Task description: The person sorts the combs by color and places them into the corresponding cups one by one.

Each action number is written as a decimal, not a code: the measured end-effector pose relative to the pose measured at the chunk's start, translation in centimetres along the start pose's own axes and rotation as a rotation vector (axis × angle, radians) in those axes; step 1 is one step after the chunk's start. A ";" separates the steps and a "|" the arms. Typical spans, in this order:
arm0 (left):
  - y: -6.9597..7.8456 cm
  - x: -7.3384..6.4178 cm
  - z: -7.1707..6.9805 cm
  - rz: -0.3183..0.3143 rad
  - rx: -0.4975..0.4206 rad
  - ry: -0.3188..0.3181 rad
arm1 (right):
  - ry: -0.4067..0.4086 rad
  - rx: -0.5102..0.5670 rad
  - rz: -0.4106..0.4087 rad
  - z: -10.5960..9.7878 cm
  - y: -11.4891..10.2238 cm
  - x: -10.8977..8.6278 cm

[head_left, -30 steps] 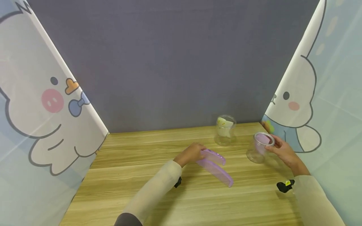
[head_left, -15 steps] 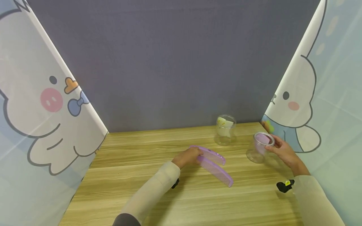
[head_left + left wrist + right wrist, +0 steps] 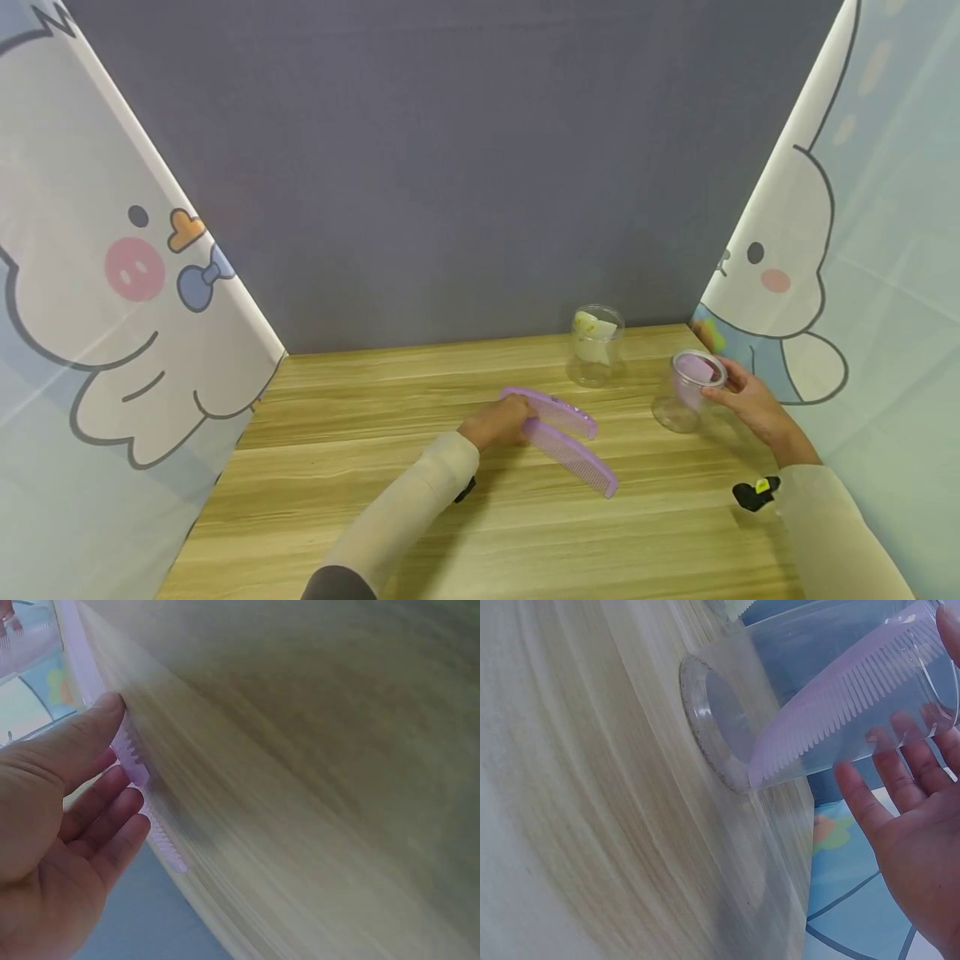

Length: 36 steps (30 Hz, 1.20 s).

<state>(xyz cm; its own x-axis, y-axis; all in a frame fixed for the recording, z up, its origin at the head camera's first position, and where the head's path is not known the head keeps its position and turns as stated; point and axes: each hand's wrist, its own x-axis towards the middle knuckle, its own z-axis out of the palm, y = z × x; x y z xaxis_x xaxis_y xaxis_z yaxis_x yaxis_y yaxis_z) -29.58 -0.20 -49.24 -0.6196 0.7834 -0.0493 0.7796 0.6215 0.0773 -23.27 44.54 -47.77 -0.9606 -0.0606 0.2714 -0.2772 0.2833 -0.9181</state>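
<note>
Two purple combs lie side by side on the wooden table, slanting down to the right in the head view. My left hand (image 3: 498,419) pinches the end of the near comb (image 3: 573,458) between thumb and fingers. The far comb (image 3: 558,412) lies just beyond it, its left end passing behind the fingers. With thumb and fingertips my right hand (image 3: 750,404) grips the rim of a clear jar (image 3: 675,412). The jar stands upright on the table. A purple comb (image 3: 840,694) leans inside it, teeth showing through the wall in the right wrist view.
Behind and left of the held jar stands a second clear jar (image 3: 591,371) with pale yellow combs (image 3: 597,329) in it. A grey backdrop (image 3: 450,183) rises at the table's (image 3: 360,400) rear edge. Cartoon-printed panels (image 3: 795,283) close off both sides.
My left hand has shifted slightly left and toward me, from the far comb's end to the near comb's, uncovering the far one's left tip. The right hand and jar stay put.
</note>
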 end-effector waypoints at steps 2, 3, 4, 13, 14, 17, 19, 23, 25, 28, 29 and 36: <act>-0.1 0.0 -0.1 -0.001 -0.015 -0.012 | -0.002 -0.001 0.002 0.0 0.0 0.0; -0.1 -0.1 -0.1 -0.002 -0.024 -0.019 | -0.005 -0.006 0.001 0.0 0.0 0.0; -0.1 -0.1 -0.2 -0.001 -0.031 -0.028 | -0.006 -0.013 -0.001 0.0 -0.1 0.0; -0.4 -0.3 -0.4 0.002 -0.056 -0.056 | -0.004 -0.022 -0.001 0.0 -0.1 0.0; -0.4 -0.3 -0.5 0.001 -0.058 -0.061 | -0.005 -0.016 -0.003 0.0 -0.1 0.0; -0.7 -0.3 -0.4 0.015 -0.060 -0.064 | -0.002 -0.011 -0.007 0.1 -0.2 0.0; -0.9 -0.3 -0.2 0.023 -0.056 -0.063 | -0.005 -0.023 -0.011 0.1 -0.3 -0.1; -1.0 -0.5 -0.1 0.027 -0.063 -0.069 | -0.005 -0.032 -0.002 0.3 -0.3 -0.2; -1.0 -0.6 -0.1 0.024 -0.069 -0.071 | -0.004 -0.020 0.001 0.3 -0.3 -0.2; -1.1 -0.6 -0.2 0.049 -0.071 -0.054 | -0.004 -0.006 -0.003 0.3 -0.4 -0.2; -1.1 -0.6 -0.2 0.062 -0.070 -0.046 | -0.002 0.000 -0.004 0.3 -0.4 -0.2; -1.5 -0.6 -0.2 0.156 -0.086 0.016 | 0.004 -0.021 0.007 0.3 -0.3 -0.2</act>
<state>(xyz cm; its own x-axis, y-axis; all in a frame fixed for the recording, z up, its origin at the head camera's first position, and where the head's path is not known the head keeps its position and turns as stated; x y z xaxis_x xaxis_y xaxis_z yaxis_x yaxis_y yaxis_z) -30.37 -1.63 -49.15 -0.4940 0.8694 -0.0141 0.8559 0.4891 0.1679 -22.98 44.19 -47.61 -0.9623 -0.0550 0.2664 -0.2703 0.3039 -0.9136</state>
